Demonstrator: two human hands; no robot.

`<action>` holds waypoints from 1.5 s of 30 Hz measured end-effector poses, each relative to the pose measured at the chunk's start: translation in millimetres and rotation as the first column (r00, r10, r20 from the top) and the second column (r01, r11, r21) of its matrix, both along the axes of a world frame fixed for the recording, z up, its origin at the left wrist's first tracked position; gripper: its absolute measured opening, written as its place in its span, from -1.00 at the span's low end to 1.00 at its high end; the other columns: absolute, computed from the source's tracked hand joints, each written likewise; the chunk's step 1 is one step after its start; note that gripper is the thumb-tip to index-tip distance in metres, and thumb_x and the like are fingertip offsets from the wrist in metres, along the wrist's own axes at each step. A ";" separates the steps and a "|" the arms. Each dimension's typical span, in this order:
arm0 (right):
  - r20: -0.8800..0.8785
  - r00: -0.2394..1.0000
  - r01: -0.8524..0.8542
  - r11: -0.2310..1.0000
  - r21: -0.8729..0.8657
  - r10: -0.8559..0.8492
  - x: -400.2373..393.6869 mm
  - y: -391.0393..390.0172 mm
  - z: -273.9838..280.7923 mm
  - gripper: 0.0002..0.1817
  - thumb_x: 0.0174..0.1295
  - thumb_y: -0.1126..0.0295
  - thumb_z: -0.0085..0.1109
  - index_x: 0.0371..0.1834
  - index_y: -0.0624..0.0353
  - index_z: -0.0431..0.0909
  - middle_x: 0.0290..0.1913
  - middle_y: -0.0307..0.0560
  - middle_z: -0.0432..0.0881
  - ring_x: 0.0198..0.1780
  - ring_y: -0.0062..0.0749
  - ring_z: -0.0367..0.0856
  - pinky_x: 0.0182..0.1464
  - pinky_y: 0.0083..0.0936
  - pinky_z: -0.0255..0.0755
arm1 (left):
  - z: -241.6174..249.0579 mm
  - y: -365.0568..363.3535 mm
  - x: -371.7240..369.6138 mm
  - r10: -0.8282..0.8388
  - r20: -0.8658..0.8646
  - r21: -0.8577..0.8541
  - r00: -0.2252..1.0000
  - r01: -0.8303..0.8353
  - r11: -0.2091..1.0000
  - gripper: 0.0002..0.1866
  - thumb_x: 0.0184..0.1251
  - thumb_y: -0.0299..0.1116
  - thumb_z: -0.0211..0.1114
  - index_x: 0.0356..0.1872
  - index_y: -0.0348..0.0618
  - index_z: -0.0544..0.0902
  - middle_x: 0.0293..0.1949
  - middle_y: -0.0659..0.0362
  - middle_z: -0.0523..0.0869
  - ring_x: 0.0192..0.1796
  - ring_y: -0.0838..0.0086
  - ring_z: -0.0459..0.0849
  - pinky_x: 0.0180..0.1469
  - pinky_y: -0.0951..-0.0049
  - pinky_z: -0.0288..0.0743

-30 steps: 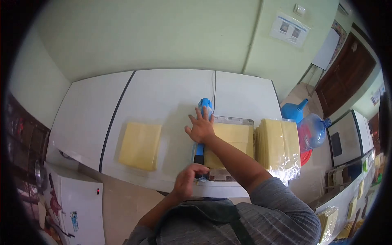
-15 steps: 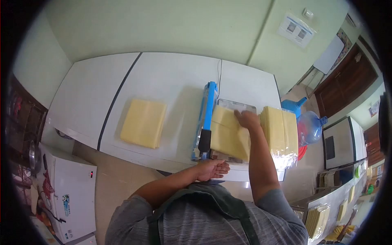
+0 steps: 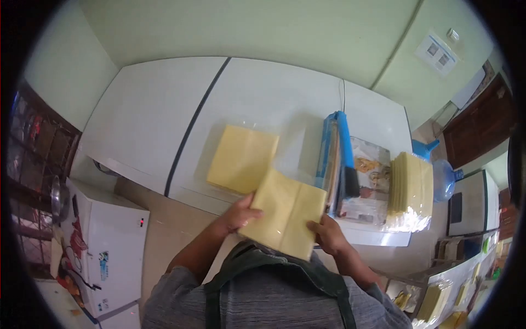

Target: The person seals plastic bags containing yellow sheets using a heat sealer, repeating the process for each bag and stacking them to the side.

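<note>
Between my two hands is a flat pack of pale yellow sheets [image 3: 282,211], apparently in clear plastic, held tilted over the table's front edge. My left hand [image 3: 240,214] grips its left side with the thumb on top. On the opposite side, my right hand [image 3: 327,231] pinches the lower right edge. Just behind the pack lies a stack of similar yellow packs [image 3: 244,156] with clear plastic at its far end. A blue bag sealer with a black handle end [image 3: 345,156] stands right of my hands. Beside it is a printed flat box or board [image 3: 370,178].
More yellow packs in plastic [image 3: 411,186] are piled at the right end of the white table [image 3: 148,104]. Past that end are a large blue water bottle [image 3: 444,181] and a blue container [image 3: 424,148]. A white appliance [image 3: 109,241] stands at lower left.
The yellow pack has come off the printed surface beside the sealer and moved left toward my body. My left hand has risen from the table edge, and both hands now hold the pack.
</note>
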State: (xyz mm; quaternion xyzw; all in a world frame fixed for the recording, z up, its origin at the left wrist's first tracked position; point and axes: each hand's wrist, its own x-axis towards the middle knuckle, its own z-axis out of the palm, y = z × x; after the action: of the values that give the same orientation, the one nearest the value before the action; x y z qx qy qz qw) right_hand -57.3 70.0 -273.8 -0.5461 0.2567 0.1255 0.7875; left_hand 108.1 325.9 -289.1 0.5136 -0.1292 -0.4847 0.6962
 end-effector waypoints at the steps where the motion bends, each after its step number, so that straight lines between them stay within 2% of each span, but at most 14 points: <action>1: 0.014 0.999 -0.029 0.999 -0.039 0.029 16.2 20.0 -1.8 -0.55 0.32 0.40 0.18 0.23 0.36 0.41 0.02 -0.03 0.62 -0.06 -0.42 0.61 -0.07 -0.44 0.52 | -5.8 16.6 17.2 0.075 -0.014 -0.042 0.997 -0.075 0.996 -0.27 0.34 -0.53 0.24 0.52 -0.23 0.17 0.29 0.10 0.53 0.23 0.40 0.56 0.27 0.36 0.44; 8: 0.221 0.975 0.081 0.881 -0.467 0.028 179.9 70.4 -30.7 -0.52 0.33 0.27 0.23 0.14 0.44 0.42 -0.05 0.19 0.68 -0.09 -0.19 0.69 -0.06 -0.32 0.57 | 4.9 56.6 142.0 0.222 0.438 0.055 0.871 -0.272 0.961 -0.41 0.48 -0.42 0.11 0.50 -0.22 0.27 0.24 0.04 0.59 0.21 0.37 0.59 0.27 0.37 0.41; 11: 0.037 0.988 -0.040 0.486 -0.873 0.148 187.9 72.7 -26.8 -0.41 0.35 0.24 0.19 0.27 0.50 0.33 0.15 0.40 0.54 0.18 0.06 0.56 0.19 -0.17 0.46 | -37.8 57.2 163.3 -0.369 0.700 0.676 0.611 -0.403 0.617 -0.47 0.54 -0.32 0.00 0.46 -0.25 0.30 0.25 -0.26 0.53 0.23 0.04 0.57 0.28 0.24 0.40; 14: 0.171 0.976 0.087 0.472 -0.877 0.138 200.0 79.0 -80.0 -0.26 0.39 0.22 0.12 0.42 0.58 0.09 0.34 0.52 0.31 0.38 0.25 0.30 0.41 -0.10 0.23 | -62.9 54.0 138.4 -0.409 0.875 0.454 0.259 -0.732 0.507 -0.50 0.56 -0.29 -0.05 0.42 -0.28 0.33 0.19 -0.30 0.57 0.22 -0.02 0.58 0.25 0.21 0.43; 17: 0.199 0.966 0.058 0.615 -0.786 0.163 199.2 90.7 -85.3 -0.11 0.42 0.20 0.04 0.50 0.60 -0.25 0.44 0.59 0.12 0.50 0.33 0.10 0.51 -0.15 0.09 | -53.3 49.3 120.6 0.005 0.858 0.410 0.513 -0.693 0.593 -0.52 0.59 -0.25 -0.09 0.38 -0.29 0.38 0.10 -0.29 0.64 0.17 -0.03 0.64 0.19 0.19 0.48; 22: 0.057 0.938 -0.181 0.621 -0.762 0.343 172.0 72.2 -59.1 0.03 0.42 0.01 0.03 0.50 0.59 -0.42 0.47 0.69 -0.05 0.53 0.40 0.01 0.52 -0.14 0.08 | -68.2 59.3 134.3 0.045 0.878 0.346 0.476 -0.699 0.626 -0.56 0.61 -0.24 -0.11 0.26 -0.34 0.51 0.04 -0.26 0.68 0.12 -0.05 0.66 0.14 0.17 0.50; 27: 0.285 0.663 -0.329 0.612 -0.719 0.692 47.7 17.8 47.1 -0.50 0.36 0.18 0.18 0.22 0.34 0.52 0.13 0.27 0.63 0.24 0.05 0.58 0.32 -0.21 0.39 | -71.4 63.4 133.2 0.051 0.857 0.399 0.513 -0.723 0.564 -0.57 0.60 -0.21 -0.07 0.15 -0.37 0.57 -0.01 -0.24 0.70 0.10 -0.03 0.66 0.15 0.17 0.47; 29: 0.407 0.795 -0.306 0.876 -0.372 0.450 -6.9 -43.7 77.6 -0.81 0.28 0.45 0.25 -0.09 0.29 0.69 0.03 0.14 0.71 0.19 -0.15 0.64 0.24 -0.36 0.46 | -105.0 86.8 156.2 0.003 0.817 0.483 0.576 -0.688 0.542 -0.55 0.61 -0.21 -0.08 0.14 -0.44 0.57 0.00 -0.19 0.70 0.08 0.06 0.67 0.21 0.20 0.44; 30: 0.581 0.778 0.131 0.843 -0.522 0.239 -32.9 -83.1 49.0 -0.88 0.18 0.63 0.25 -0.23 0.29 0.68 -0.01 0.07 0.73 0.13 -0.29 0.67 0.19 -0.43 0.48 | -85.1 72.0 142.3 0.077 0.825 0.443 0.559 -0.726 0.525 -0.54 0.61 -0.21 -0.07 0.13 -0.48 0.56 0.01 -0.19 0.69 0.07 0.10 0.66 0.23 0.23 0.43; 32: 0.570 0.761 0.603 0.011 -0.798 -0.309 -60.6 -135.8 49.3 -0.63 0.06 0.57 0.34 -0.01 0.18 0.60 0.00 0.01 0.68 0.09 -0.09 0.61 0.20 -0.20 0.43 | -118.7 91.0 164.2 0.025 0.872 0.412 0.489 -0.760 0.503 -0.54 0.61 -0.24 -0.09 0.06 -0.54 0.56 -0.02 -0.20 0.70 0.06 0.14 0.66 0.20 0.25 0.44; 34: 0.481 0.780 0.270 -0.478 -0.836 -0.400 -98.8 -190.1 27.3 -0.48 0.00 0.38 0.45 0.09 0.08 0.52 0.20 -0.04 0.52 0.28 -0.04 0.41 0.33 -0.12 0.21 | -96.5 80.9 156.6 0.033 0.788 0.524 0.615 -0.697 0.489 -0.53 0.60 -0.22 -0.08 0.06 -0.52 0.58 -0.03 -0.18 0.71 0.04 0.10 0.65 0.18 0.23 0.43; 39: 0.542 0.828 0.429 -0.456 -0.780 -0.147 -143.1 -223.2 -18.2 -0.51 -0.06 0.32 0.51 -0.02 0.05 0.56 0.11 -0.08 0.55 0.24 -0.07 0.45 0.30 -0.09 0.26 | -91.9 88.9 156.0 -0.079 0.795 0.554 0.601 -0.667 0.499 -0.50 0.61 -0.19 -0.08 0.23 -0.48 0.51 0.16 -0.22 0.63 0.20 0.03 0.60 0.27 0.22 0.38; 41: 0.560 0.822 0.442 -0.504 -0.742 -0.103 -151.1 -227.2 -28.7 -0.54 -0.05 0.32 0.51 -0.04 0.04 0.58 0.10 -0.06 0.55 0.19 -0.08 0.49 0.27 -0.06 0.30 | -79.7 63.3 146.1 -0.192 0.969 0.210 0.156 -0.928 0.308 -0.49 0.63 -0.19 -0.09 0.35 -0.43 0.39 0.30 -0.21 0.52 0.35 0.04 0.49 0.38 0.27 0.29; 45: 0.555 0.832 0.466 -0.548 -0.695 0.004 -150.9 -230.8 -20.2 -0.77 -0.01 0.42 0.44 -0.25 0.04 0.66 -0.08 -0.13 0.62 0.11 -0.17 0.55 0.21 -0.14 0.33 | -22.4 -29.7 95.1 0.084 0.988 0.078 0.131 -0.883 0.463 -0.49 0.64 -0.21 -0.08 0.38 -0.42 0.34 0.32 -0.17 0.50 0.38 0.08 0.45 0.45 0.32 0.22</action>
State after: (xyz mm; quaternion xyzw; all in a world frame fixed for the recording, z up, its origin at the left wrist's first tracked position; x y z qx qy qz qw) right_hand -208.2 -160.8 -294.0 -0.8638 0.2512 -0.4355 -0.0342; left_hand 203.2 296.2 -311.6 0.9044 -0.0998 0.1712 0.3778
